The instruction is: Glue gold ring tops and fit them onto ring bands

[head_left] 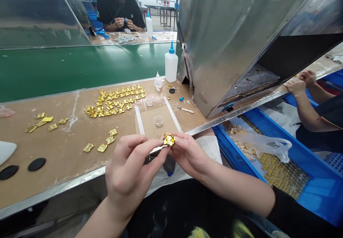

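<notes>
At the edge of the bench [64, 148], left grip [130, 168] and right grip [189, 155] together pinch a gold piece [169, 140]

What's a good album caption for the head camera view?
Left hand and right hand hold a shiny gold piece at a bench bearing many other gold parts.

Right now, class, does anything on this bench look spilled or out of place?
Yes: a whitish smear streaks the bench between the scattered gold pieces at left and the gold rows, perhaps a dried spill. A blue bit also lies loose near the knife.
</notes>
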